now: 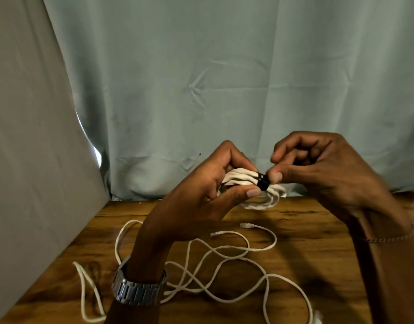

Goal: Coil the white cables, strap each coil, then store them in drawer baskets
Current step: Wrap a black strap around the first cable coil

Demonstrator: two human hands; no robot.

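A coiled white cable (266,197) is held up above the wooden table (318,230). My left hand (208,190) grips the coil's left half, thumb below and fingers over the top. A black strap (262,181) is wrapped round the coil's middle. My right hand (323,167) pinches the strap between thumb and fingertips. The coil's right loops hang out below my right thumb. A loose white cable (224,260) lies tangled on the table under my hands, its two clear plugs (244,225) near the middle.
A pale blue-green cloth (224,78) hangs behind the table, and a grey cloth (32,148) covers the left side. A metal watch (138,288) sits on my left wrist. Part of the loose cable loops toward the table's left edge.
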